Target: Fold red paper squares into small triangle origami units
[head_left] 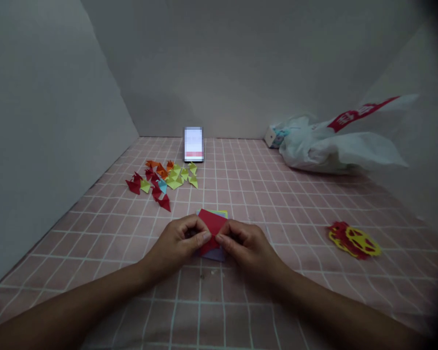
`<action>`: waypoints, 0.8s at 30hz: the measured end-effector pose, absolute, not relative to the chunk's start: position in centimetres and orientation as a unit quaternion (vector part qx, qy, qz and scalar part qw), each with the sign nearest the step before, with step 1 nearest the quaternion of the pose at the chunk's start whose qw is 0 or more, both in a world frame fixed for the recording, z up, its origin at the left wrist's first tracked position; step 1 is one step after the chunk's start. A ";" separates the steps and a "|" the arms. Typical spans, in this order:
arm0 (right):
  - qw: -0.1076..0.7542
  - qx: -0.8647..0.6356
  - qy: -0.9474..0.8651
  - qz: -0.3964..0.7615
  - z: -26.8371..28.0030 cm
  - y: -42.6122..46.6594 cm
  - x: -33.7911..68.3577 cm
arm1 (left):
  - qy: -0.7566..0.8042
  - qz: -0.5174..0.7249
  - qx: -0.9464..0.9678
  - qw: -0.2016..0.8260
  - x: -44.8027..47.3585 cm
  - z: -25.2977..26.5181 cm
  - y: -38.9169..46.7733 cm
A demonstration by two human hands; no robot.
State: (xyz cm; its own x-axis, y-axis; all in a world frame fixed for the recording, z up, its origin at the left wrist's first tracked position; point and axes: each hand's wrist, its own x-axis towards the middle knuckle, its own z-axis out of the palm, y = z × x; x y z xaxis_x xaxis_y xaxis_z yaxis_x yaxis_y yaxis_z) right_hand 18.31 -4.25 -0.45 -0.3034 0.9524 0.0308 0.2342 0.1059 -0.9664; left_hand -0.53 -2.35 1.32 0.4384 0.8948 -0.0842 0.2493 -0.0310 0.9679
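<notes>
A red sheet of paper [212, 221], with folded edges, is pinched between my two hands near the middle of the table. My left hand [184, 238] is closed on its left side, thumb on top. On its right side, my right hand [246, 243] is closed with thumb and forefinger together, close to the left thumb. Beneath the red paper lies a small stack of coloured paper [216, 255], with purple, yellow and green edges showing. The curled fingers of both hands hide parts of the red paper.
Several folded paper cranes [160, 180] in red, orange, yellow and blue lie at the back left. Behind them a lit phone [193, 144] stands upright. A white plastic bag [324, 148] and a small box [273, 136] sit back right. Red and yellow paper cutouts [355, 240] lie at right.
</notes>
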 end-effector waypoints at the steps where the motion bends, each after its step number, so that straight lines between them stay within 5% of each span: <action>1: 0.367 -0.463 -0.648 0.481 -0.4 -4.3 18.3 | 0.434 0.309 0.653 0.538 -0.6 1.3 -2.4; 13: 0.424 -0.394 -0.557 0.596 -1.9 -4.3 17.5 | 0.412 0.390 0.576 0.589 0.2 0.6 -3.2; 24: 0.386 -0.396 -0.699 0.454 -1.3 -3.8 18.1 | 0.418 0.328 0.672 0.515 -0.4 0.6 -2.9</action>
State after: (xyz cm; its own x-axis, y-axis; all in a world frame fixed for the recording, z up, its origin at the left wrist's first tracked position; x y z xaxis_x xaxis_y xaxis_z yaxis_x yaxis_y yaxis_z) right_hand 18.15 -3.79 -1.33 -0.3894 0.9033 0.1802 0.2037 0.2752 -0.9396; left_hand -0.42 -2.94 0.57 0.4348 0.9004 0.0113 0.2238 -0.1202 0.9672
